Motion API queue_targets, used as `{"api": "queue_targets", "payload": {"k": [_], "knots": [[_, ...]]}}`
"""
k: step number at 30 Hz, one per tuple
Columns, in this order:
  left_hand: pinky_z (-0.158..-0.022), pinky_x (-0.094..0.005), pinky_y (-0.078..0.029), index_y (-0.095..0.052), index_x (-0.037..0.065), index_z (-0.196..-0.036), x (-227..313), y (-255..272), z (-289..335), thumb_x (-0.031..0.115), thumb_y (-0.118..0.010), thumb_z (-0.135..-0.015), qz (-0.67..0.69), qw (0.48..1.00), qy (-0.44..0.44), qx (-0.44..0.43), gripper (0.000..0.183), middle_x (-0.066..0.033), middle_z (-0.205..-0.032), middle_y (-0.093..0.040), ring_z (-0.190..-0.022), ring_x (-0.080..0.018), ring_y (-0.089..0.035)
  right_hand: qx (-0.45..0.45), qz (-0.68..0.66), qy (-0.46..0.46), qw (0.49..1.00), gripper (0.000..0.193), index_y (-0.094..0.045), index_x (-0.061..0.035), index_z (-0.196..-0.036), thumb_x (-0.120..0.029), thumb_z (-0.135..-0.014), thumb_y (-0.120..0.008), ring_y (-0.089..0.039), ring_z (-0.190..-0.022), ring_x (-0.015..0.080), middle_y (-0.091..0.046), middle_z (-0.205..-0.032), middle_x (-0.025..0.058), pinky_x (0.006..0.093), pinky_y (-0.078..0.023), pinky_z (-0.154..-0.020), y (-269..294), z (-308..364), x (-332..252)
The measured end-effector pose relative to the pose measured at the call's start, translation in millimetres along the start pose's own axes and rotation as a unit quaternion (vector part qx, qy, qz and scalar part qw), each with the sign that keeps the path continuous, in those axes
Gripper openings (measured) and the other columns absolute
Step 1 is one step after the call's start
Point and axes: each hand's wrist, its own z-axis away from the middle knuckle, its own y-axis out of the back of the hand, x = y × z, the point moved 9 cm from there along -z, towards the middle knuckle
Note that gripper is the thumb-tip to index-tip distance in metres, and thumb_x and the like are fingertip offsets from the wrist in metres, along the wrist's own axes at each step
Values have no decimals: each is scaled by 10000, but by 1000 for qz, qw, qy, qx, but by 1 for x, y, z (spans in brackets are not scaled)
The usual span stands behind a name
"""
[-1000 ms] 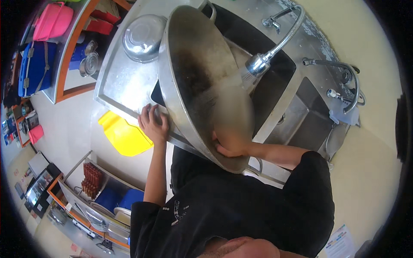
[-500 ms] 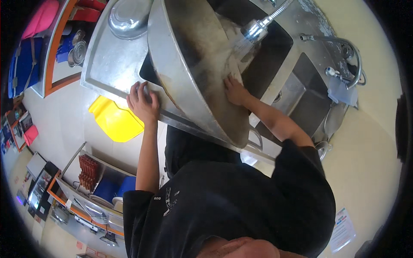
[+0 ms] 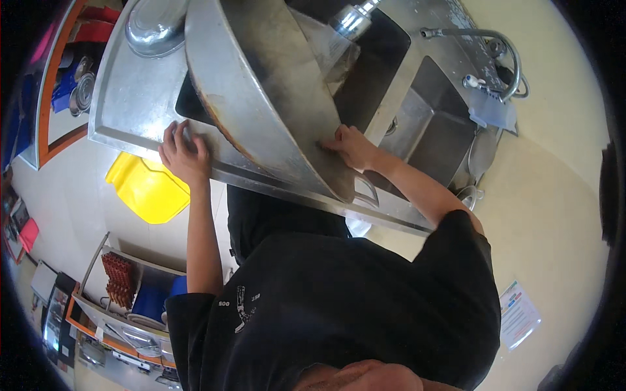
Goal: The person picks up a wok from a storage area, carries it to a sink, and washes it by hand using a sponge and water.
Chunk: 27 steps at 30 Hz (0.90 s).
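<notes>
A very large steel wok (image 3: 261, 98) stands tilted on its rim in the steel sink (image 3: 385, 58), its hollow side facing right. Water sprays onto it from a spray tap head (image 3: 351, 19) above. My left hand (image 3: 184, 151) grips the wok's outer rim at the sink's front edge. Inside the wok, my right hand (image 3: 349, 144) presses flat against the lower wall; whether it holds a scrubber I cannot tell. A small handle (image 3: 366, 192) sticks out at the wok's lowest point.
A steel bowl (image 3: 155, 26) lies upside down on the draining board at the left. A second sink basin (image 3: 437, 130) with a curved tap (image 3: 502, 52) is at the right. A yellow bin (image 3: 145, 189) and a low shelf of dishes (image 3: 124, 293) stand on the floor.
The view has shifted so the wok sits higher in the picture. My right hand has slid down the inner wall toward the lower rim. My left hand keeps its grip on the rim.
</notes>
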Motion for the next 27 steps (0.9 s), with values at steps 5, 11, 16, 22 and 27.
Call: {"api": "queue_targets", "payload": {"k": [5,11,16,22,27], "knots": [[-1066,-487,-334,-652,187,-1177,3,6,-2,215,-618,-818,-2,1000,-23,17,362,-78,-1282,-600,-1205,-280,-557,69,-137,33,988,424,-653,-134,-1260,-38,-849,-620,-558,-1077,290,-585,-1103,148,380,-463,-926,-1,11,6],[-1062,-471,-343,-659,183,-1160,-1,6,1,215,-613,-825,-27,999,-16,12,339,-68,-1279,-608,-1183,-281,-566,-150,-462,84,870,283,-676,-78,-1143,-49,-862,-647,-601,-978,235,-597,-1068,104,333,-482,-894,37,69,-60],[-1067,-487,-339,-653,174,-1163,12,3,-5,214,-600,-835,-2,999,-31,23,335,-69,-1289,-603,-1198,-288,-561,19,-330,76,941,223,-673,-60,-1089,-36,-868,-652,-604,-924,199,-598,-1032,79,319,-496,-837,23,37,-15],[-1081,-508,-326,-645,163,-1173,-5,6,5,210,-601,-834,-23,1000,-10,12,345,-75,-1301,-597,-1212,-291,-556,-115,-364,86,920,213,-674,-68,-1065,-37,-855,-652,-624,-918,206,-620,-1020,77,330,-505,-810,36,77,-36],[-1086,-516,-318,-643,170,-1179,-2,5,2,201,-608,-830,-22,1000,-5,10,353,-75,-1304,-593,-1219,-291,-549,-87,-261,57,960,241,-678,-70,-1058,-49,-818,-672,-650,-932,234,-652,-965,106,343,-514,-803,24,14,-25]]}}
